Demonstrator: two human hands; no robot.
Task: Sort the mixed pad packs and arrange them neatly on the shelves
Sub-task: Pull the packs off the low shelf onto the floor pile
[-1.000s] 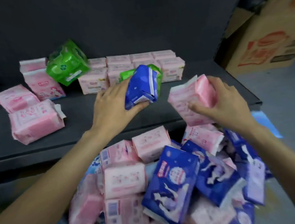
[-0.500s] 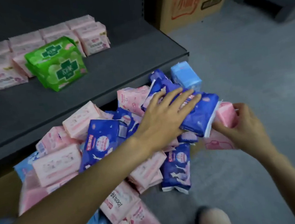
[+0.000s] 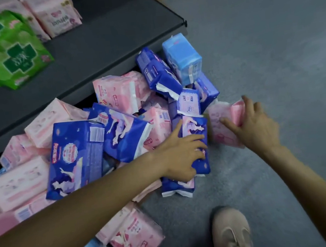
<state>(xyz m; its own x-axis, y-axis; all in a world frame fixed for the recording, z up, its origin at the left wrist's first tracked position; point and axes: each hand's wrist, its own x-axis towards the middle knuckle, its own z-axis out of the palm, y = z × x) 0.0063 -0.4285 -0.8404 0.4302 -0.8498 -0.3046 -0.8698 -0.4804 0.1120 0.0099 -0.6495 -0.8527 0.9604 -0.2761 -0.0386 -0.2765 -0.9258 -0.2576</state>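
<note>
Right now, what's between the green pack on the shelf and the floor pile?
Head view: only bare dark shelf lies between the green pack and the pile below its front edge.

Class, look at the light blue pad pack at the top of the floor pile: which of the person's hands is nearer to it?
Right. The right hand sits below-right of the light blue pad pack; the left hand lies farther below it.
</note>
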